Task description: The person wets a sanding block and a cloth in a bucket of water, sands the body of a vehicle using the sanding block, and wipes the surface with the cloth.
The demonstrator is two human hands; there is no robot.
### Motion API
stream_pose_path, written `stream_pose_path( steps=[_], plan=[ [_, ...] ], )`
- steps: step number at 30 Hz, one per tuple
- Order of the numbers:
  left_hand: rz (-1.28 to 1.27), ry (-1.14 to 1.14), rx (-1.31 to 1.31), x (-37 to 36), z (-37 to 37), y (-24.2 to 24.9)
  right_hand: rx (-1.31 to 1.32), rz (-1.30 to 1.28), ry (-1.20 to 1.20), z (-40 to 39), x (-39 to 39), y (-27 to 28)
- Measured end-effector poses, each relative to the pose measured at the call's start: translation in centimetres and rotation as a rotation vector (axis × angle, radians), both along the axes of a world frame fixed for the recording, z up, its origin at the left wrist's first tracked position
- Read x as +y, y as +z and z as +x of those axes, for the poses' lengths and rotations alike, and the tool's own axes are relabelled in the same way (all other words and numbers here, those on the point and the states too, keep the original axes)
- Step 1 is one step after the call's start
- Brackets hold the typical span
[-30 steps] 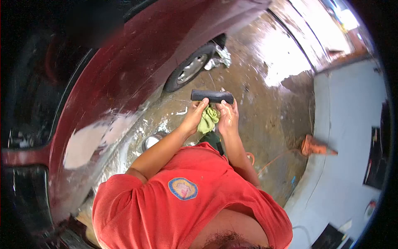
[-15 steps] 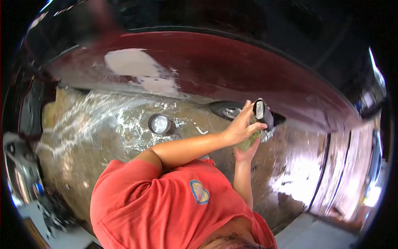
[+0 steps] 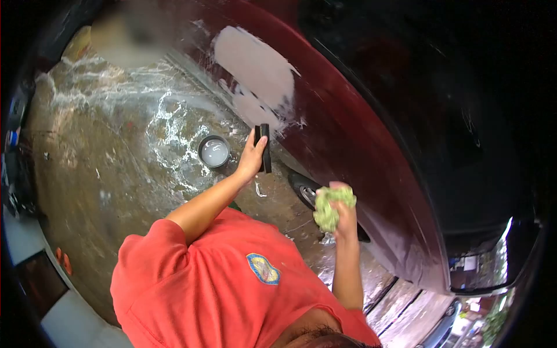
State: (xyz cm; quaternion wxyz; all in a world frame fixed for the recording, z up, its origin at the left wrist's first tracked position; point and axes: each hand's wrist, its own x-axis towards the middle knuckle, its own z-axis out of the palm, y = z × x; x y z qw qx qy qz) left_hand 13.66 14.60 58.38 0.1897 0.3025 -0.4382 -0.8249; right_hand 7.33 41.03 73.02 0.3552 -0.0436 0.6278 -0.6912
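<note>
My left hand (image 3: 252, 158) grips a long black sanding block (image 3: 266, 149) from its left side, just in front of the lower end of a pale patch (image 3: 255, 66) on the dark red car panel (image 3: 342, 116). The patch has a ragged edge with dark spots showing through. Out to the right, my right hand (image 3: 346, 216) is closed round a crumpled yellow-green cloth (image 3: 328, 210), beside the lower car body. Some of its fingers are hidden by the cloth.
A dark round bucket (image 3: 214, 152) of cloudy water stands on the wet, white-streaked floor (image 3: 116, 174). Below the car body shows a wheel (image 3: 303, 188). Orange sandals (image 3: 64, 261) lie at the far left by a grey ledge (image 3: 75, 319).
My hands were together at the right, with the block and cloth close to each other. Now they are apart: the left has moved left with the block, and my view has turned.
</note>
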Motion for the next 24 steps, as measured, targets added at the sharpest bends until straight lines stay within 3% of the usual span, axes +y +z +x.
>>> stream_pose_path(
  steps=[1,3,5,7,10,14,18,21,24],
  plan=[
    [-0.065,0.081,-0.010,-0.9,-1.4,0.0,0.175,0.169,0.048,-1.7,-5.4,2.8],
    [-0.196,0.240,-0.047,-2.6,-4.8,0.0,0.506,0.236,0.221,-7.0,-12.4,3.9],
    [-0.219,0.412,0.064,-4.1,-8.6,1.8,0.803,0.107,0.313,-10.3,-19.6,6.6],
    [-0.054,0.473,0.192,-5.3,-11.8,3.1,1.042,0.106,0.298,-12.0,-24.9,9.3],
    [-0.149,0.692,-0.077,-6.6,-15.5,4.7,1.290,0.267,0.255,-12.2,-27.9,11.9],
    [-0.196,0.751,-0.091,-7.8,-17.7,4.4,1.376,0.310,0.376,-12.4,-22.7,12.8],
    [-0.261,0.851,-0.164,-7.5,-18.1,5.9,1.406,0.421,0.479,-13.3,-10.6,13.8],
    [-0.405,1.005,-0.263,-7.5,-21.0,4.4,1.459,0.482,0.395,-14.3,-0.5,14.6],
    [-0.442,0.968,-0.204,-7.3,-21.0,4.3,1.498,0.457,0.271,-14.8,8.2,15.3]
  ],
)
